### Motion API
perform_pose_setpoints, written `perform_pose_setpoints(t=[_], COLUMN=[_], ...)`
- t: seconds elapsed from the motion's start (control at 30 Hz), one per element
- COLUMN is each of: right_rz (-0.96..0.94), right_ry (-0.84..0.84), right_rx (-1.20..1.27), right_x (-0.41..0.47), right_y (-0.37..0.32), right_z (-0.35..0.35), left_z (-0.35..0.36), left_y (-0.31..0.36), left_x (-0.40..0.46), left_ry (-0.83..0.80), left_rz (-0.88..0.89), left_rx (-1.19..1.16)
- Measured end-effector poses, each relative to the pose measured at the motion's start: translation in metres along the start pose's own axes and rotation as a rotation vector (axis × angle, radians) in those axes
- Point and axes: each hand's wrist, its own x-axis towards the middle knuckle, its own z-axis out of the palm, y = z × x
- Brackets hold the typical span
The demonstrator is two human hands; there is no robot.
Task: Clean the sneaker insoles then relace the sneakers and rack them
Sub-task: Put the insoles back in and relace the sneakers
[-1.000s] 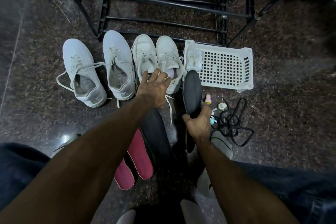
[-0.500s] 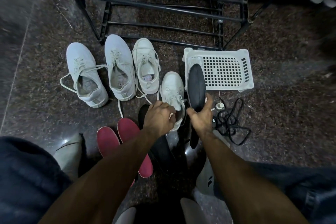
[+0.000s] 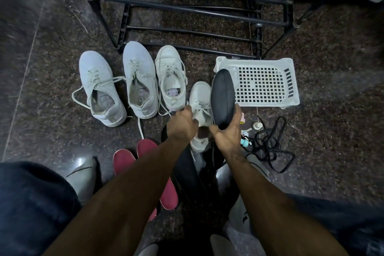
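Your right hand (image 3: 227,134) pinches the light, floppy black insole (image 3: 222,97) near its heel; your left hand (image 3: 182,125) grips the soft sneaker (image 3: 200,97) by its collar.

no legible text, brand, label or number on any visible item

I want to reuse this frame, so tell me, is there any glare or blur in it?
Head view: dim overall; a bright glare spot on the polished floor at lower left; edges smeared and bent by the wide lens; the shoe rack bars look soft; the sneakers and both hands stay fairly sharp.
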Motion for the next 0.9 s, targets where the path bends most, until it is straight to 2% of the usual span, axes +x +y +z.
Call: perform_pose_setpoints(t=[0.13, 0.23, 0.33, 0.4, 0.47, 0.53, 0.6, 0.67, 0.9], right_rz=[-0.004, 0.009, 0.012, -0.029, -0.089, -0.114, -0.133, -0.146, -0.187], right_ry=[0.02, 0.029, 0.021, -0.019, -0.076, -0.126, -0.165, -0.207, -0.297], right_rx=[0.012, 0.0, -0.059, -0.15, -0.26, -0.347, -0.391, -0.403, -0.373], right_x=[0.004, 0.004, -0.001, -0.007, -0.014, -0.021, -0.029, -0.037, -0.049], right_y=[-0.001, 0.0, 0.003, 0.005, 0.007, 0.006, 0.003, -0.002, -0.007], right_z=[-0.003, -0.005, -0.006, -0.005, -0.002, 0.004, 0.01, 0.015, 0.037], left_z=[-0.024, -0.037, -0.04, -0.04, -0.038, -0.039, -0.038, -0.043, -0.057], left_y=[0.017, 0.018, 0.002, -0.014, -0.037, -0.061, -0.084, -0.099, -0.101], left_x=[0.036, 0.065, 0.067, 0.053, 0.037, 0.024, 0.019, 0.018, -0.003], left_ry=[0.112, 0.021, 0.053, 0.202, 0.422, 0.475, 0.295, 0.092, -0.161], left_rz=[-0.024, -0.023, -0.023, -0.042, -0.072, -0.158, -0.234, -0.198, -0.16], left_rx=[-0.156, -0.309, -0.44, -0.483, -0.398, -0.263, -0.154, -0.057, -0.081])
